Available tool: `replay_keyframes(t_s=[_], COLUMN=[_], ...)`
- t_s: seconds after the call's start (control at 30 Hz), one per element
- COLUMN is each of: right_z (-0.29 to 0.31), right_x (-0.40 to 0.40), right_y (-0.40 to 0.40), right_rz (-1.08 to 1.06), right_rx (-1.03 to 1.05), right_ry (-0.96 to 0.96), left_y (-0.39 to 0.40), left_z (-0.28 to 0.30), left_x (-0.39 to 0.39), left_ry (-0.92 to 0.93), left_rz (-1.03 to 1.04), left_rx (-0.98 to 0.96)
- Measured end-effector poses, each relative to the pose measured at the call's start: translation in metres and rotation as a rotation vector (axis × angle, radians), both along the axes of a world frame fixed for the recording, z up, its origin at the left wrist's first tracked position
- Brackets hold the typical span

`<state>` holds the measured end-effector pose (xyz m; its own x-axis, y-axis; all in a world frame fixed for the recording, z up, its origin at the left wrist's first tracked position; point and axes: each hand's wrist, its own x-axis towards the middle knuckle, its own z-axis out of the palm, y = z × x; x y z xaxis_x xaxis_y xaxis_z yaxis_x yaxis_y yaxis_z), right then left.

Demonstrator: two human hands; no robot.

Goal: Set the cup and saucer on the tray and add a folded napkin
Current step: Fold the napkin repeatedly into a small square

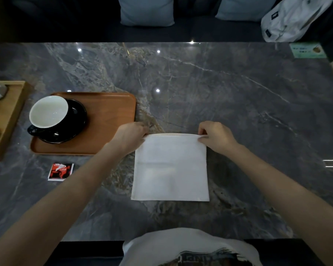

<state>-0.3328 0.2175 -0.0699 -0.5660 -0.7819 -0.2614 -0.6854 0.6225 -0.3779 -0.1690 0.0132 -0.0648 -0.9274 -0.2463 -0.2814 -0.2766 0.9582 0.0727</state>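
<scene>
A black cup with a white inside (pixel 48 112) stands on a black saucer (pixel 73 123) at the left end of a brown wooden tray (pixel 108 116). A white napkin (pixel 170 167) lies flat on the marble table, right of the tray, square in outline with a fold along its far edge. My left hand (pixel 130 137) pinches the napkin's far left corner. My right hand (pixel 215 136) pinches its far right corner. Both forearms reach in from the near edge.
A light wooden tray (pixel 10 116) with a glass and a small object sits at the far left edge. A red and white sachet (pixel 60 171) lies in front of the brown tray. A green card (pixel 308 50) rests at the far right. Cushions and a white bag lie beyond the table.
</scene>
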Motion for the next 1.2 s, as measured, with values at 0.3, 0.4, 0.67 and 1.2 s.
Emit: replay_keyframes(t_s=[0.3, 0.4, 0.67, 1.2], right_z=[0.027, 0.026, -0.002, -0.063], right_x=[0.038, 0.052, 0.093, 0.116], right_y=[0.040, 0.053, 0.085, 0.113], right_rz=[0.205, 0.240, 0.451, 0.493], right_rx=[-0.121, -0.110, -0.072, 0.044], right_ry=[0.131, 0.164, 0.445, 0.505], left_y=[0.023, 0.033, 0.057, 0.078], left_z=[0.018, 0.014, -0.015, -0.052], left_x=[0.061, 0.077, 0.115, 0.141], left_ry=[0.264, 0.256, 0.326, 0.160], left_rz=[-0.220, -0.258, -0.356, -0.304], left_rx=[0.012, 0.001, -0.096, -0.080])
